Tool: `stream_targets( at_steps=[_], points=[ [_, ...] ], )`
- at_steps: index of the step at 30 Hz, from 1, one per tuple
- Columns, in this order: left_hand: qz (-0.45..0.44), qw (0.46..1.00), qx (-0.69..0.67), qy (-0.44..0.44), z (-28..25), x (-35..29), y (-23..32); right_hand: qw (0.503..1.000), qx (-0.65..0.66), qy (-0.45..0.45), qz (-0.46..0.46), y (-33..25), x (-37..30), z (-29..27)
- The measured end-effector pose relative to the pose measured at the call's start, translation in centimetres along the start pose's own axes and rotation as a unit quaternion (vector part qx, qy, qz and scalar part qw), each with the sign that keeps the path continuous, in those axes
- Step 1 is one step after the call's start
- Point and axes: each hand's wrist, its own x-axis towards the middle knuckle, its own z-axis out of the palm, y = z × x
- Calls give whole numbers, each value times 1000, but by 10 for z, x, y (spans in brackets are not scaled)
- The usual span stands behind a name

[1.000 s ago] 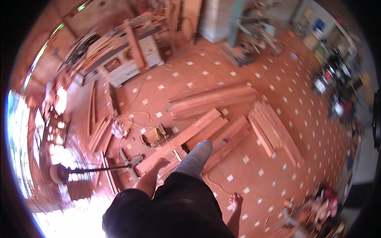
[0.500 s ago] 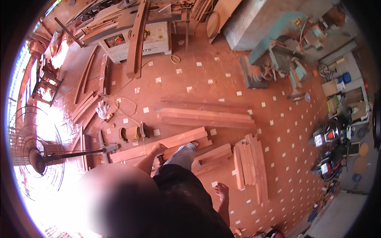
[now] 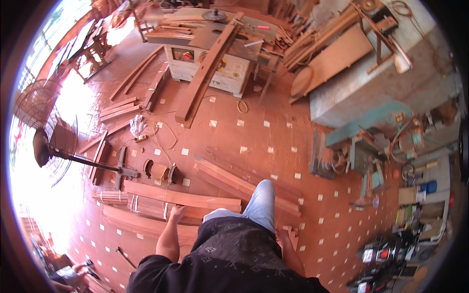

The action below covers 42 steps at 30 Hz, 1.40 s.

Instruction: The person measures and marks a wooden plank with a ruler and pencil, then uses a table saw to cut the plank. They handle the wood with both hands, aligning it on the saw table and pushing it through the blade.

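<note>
I stand on a red tiled workshop floor, with my dark patterned shirt and one jeans leg (image 3: 261, 202) below me. My left hand (image 3: 177, 213) hangs at my side with loose fingers, empty, above long reddish planks (image 3: 185, 198) lying on the floor. My right hand (image 3: 283, 237) hangs low beside my hip, mostly hidden by my arm, and nothing shows in it. A second stack of planks (image 3: 234, 180) lies just ahead of my foot.
A table saw (image 3: 215, 73) stands ahead with a long plank (image 3: 202, 80) leaning on it. A standing fan (image 3: 46, 146) is at left, with a cable reel (image 3: 159, 172) near it. Green machinery (image 3: 371, 141) and motorbikes (image 3: 386, 259) are at right. A hammer (image 3: 124, 256) lies at lower left.
The view has swung so the table saw is now straight ahead and nearer. My leg has stepped forward past the planks, and both arms still hang at my sides.
</note>
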Motion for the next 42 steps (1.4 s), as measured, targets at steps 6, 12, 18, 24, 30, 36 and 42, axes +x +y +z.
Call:
stream_targets(
  at_steps=[6, 12, 18, 24, 30, 36, 42],
  points=[
    [-108, 976, -96, 165, 70, -48, -35, 953, -276, -35, -118, -177, 143, -108],
    [-206, 948, 4, 244, 223, -22, -43, 859, -408, -254, -174, -360, 242, 17],
    [-163, 965, -46, 199, 398, -3, 110, 736, -539, -387, -133, -449, 252, 3],
    [-96, 953, 20, 288, 389, 43, 241, 785, -478, -357, -164, -605, 329, -72],
    [32, 971, -110, 208, 348, 43, 399, 894, -360, -232, -132, -683, 421, -294],
    [2, 971, 35, 238, 424, 6, 362, 929, -323, -151, -103, -687, 415, -263],
    [-258, 952, -137, 93, 489, -17, 345, 882, -396, -191, -167, -720, 406, -217]
  ],
)
